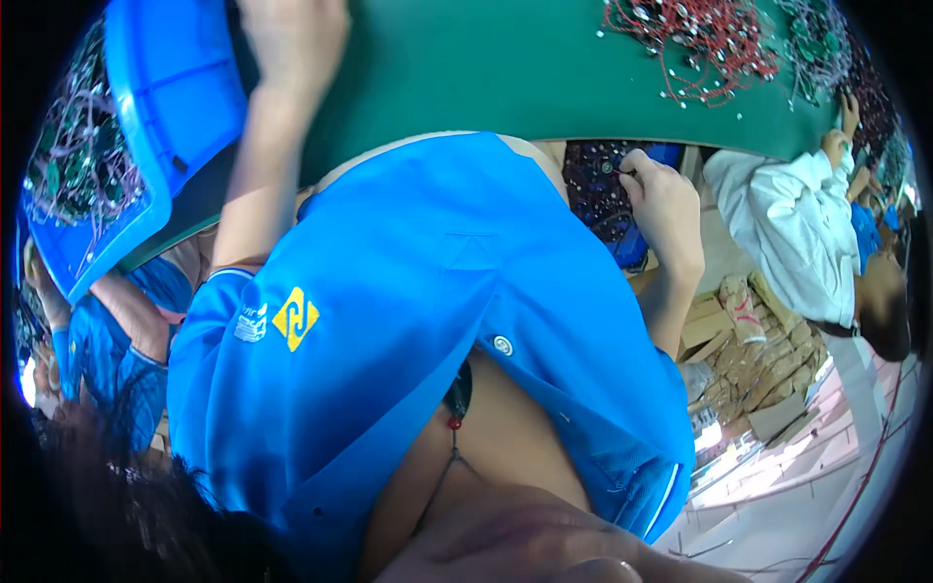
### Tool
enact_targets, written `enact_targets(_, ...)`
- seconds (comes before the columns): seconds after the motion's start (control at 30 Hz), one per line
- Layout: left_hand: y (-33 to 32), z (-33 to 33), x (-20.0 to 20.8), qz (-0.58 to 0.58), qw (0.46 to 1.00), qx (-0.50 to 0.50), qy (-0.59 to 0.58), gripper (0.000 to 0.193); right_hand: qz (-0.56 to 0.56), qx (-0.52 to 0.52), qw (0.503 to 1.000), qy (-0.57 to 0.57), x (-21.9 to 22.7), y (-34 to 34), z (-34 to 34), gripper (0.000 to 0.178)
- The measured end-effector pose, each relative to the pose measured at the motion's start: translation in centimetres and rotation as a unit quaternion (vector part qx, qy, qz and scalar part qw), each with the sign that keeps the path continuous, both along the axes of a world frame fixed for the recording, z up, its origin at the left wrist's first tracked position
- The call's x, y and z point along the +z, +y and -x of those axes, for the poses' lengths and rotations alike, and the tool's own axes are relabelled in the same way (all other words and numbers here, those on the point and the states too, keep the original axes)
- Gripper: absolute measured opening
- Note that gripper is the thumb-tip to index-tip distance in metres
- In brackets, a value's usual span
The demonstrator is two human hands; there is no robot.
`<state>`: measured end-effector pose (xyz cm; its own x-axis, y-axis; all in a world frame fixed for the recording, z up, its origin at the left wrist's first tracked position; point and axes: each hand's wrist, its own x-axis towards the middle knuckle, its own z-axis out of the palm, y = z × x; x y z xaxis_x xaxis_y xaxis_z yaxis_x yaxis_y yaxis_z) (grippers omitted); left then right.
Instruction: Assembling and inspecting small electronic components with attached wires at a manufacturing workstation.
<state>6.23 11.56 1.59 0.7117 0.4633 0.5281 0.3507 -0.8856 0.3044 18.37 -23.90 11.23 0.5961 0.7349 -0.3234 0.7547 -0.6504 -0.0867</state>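
My left hand [292, 34] is over the green tabletop [466, 73], beside a blue plastic bin [185, 73]. Motion smears it and the upper edge cuts it off, so its fingers do not show clearly. Lower on the right, my right hand [666, 204] is closed, thumb and forefinger pinched together at a container of dark beaded cords [595, 189] below the table edge. Whatever is between those fingertips is too small to make out.
Red beaded cords [705, 44] and grey-green cords [816, 49] lie piled at the far right. Purple-and-green cords [87, 160] fill a blue tray at left. A person in a pale top [777, 223] works at right, another in blue [107, 330] at left. Cardboard [768, 360] lies behind.
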Motion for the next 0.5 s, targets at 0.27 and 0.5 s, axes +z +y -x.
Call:
enact_targets(0.27, 6.1, -1.5, -3.8, -0.136, 0.909, 0.044, 0.392, 0.032, -0.171, -0.129, 0.972, -0.098, 0.2, 1.6, -1.6, 0.010)
enact_targets(0.5, 0.5, -0.3, 4.0, -0.054, 0.966, 0.048, 0.247, 0.031, -0.252, -0.115, 0.939, -0.204, -2.9, 3.1, -6.2, 0.012)
